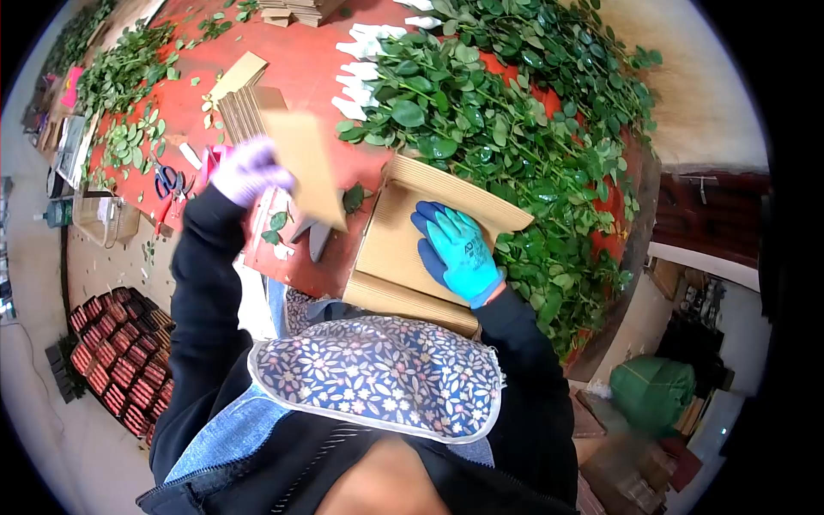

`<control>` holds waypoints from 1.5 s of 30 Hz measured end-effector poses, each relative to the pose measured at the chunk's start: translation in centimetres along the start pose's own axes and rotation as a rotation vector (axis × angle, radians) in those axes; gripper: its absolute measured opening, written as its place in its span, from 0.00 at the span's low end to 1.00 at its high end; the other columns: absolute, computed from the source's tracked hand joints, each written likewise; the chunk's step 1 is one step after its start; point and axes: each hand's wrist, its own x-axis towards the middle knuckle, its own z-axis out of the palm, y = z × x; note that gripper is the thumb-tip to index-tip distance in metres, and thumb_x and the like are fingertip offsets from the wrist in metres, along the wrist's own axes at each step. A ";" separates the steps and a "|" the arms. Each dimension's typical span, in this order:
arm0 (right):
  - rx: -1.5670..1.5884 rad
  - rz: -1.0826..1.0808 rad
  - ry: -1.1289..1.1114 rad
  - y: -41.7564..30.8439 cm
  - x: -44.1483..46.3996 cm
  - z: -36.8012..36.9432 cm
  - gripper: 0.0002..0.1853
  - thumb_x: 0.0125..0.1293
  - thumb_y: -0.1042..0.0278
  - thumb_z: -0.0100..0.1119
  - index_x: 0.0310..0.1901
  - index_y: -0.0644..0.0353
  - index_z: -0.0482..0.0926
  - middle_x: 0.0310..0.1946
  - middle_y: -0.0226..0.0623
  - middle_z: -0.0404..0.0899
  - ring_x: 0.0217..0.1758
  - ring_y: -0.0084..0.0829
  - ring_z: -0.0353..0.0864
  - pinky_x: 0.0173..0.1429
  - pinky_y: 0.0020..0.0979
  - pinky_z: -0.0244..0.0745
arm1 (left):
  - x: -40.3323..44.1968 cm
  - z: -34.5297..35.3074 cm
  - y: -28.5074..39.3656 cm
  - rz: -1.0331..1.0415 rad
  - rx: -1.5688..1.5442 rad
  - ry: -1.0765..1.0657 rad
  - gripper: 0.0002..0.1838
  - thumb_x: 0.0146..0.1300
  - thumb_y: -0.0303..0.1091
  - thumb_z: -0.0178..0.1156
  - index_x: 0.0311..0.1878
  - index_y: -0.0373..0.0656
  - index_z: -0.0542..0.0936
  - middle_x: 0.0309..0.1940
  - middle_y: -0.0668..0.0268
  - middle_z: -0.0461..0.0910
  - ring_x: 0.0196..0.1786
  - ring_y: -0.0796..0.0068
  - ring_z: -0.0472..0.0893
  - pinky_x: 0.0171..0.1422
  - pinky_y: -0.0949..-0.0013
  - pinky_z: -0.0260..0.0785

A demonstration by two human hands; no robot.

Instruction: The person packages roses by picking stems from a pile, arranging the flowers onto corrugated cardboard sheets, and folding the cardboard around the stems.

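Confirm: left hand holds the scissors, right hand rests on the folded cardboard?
Not quite: the head view shows the left hand holding a cardboard sheet; the scissors lie on the table. The right hand does rest on the folded cardboard.

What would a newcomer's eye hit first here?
Probably the turquoise-gloved right hand, on the folded cardboard in front of the person. Next, the leafy stems heaped beyond and right of it. Then the pale-purple-gloved left hand, holding a cardboard sheet above the red table.

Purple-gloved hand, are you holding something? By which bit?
The left hand holds a flat cardboard piece by one long edge; blur hides exactly how the fingers grip.
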 end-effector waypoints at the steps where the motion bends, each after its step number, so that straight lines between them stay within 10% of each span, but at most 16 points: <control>1: 0.002 -0.018 -0.011 0.5 -0.2 0.1 0.21 0.61 0.70 0.60 0.57 0.61 0.77 0.58 0.45 0.77 0.60 0.46 0.76 0.63 0.45 0.69 | 0.4 3.3 -0.5 0.027 0.155 -0.251 0.20 0.61 0.26 0.68 0.56 0.37 0.77 0.40 0.67 0.83 0.42 0.78 0.81 0.48 0.70 0.76; 7: 0.084 -0.194 -0.003 3.5 -0.3 0.4 0.21 0.45 0.76 0.60 0.46 0.64 0.80 0.43 0.47 0.79 0.47 0.52 0.78 0.52 0.48 0.74 | 3.3 14.0 -8.4 -0.422 0.180 -0.221 0.13 0.61 0.28 0.67 0.47 0.36 0.79 0.26 0.64 0.83 0.27 0.77 0.80 0.30 0.72 0.72; 13: -0.327 0.192 -0.196 -2.1 -0.9 -4.2 0.18 0.57 0.70 0.62 0.50 0.62 0.78 0.51 0.47 0.80 0.49 0.49 0.80 0.53 0.45 0.74 | 3.5 14.5 -7.5 -0.221 0.433 -0.158 0.12 0.59 0.28 0.68 0.40 0.32 0.77 0.24 0.61 0.81 0.24 0.74 0.80 0.30 0.69 0.72; 20: -0.213 0.063 -0.215 -3.7 0.5 -1.1 0.38 0.59 0.44 0.65 0.67 0.58 0.71 0.67 0.48 0.68 0.70 0.58 0.62 0.68 0.53 0.62 | 2.8 14.5 -7.5 -0.037 0.763 -0.068 0.17 0.59 0.44 0.68 0.38 0.38 0.79 0.27 0.56 0.82 0.33 0.56 0.83 0.38 0.57 0.75; 45: -0.281 0.151 -0.340 -4.2 0.6 0.0 0.39 0.60 0.42 0.62 0.68 0.58 0.68 0.71 0.50 0.62 0.71 0.63 0.60 0.68 0.59 0.61 | 1.3 12.9 -7.1 -0.032 0.541 0.140 0.12 0.58 0.32 0.66 0.42 0.39 0.77 0.29 0.56 0.82 0.35 0.54 0.83 0.41 0.58 0.75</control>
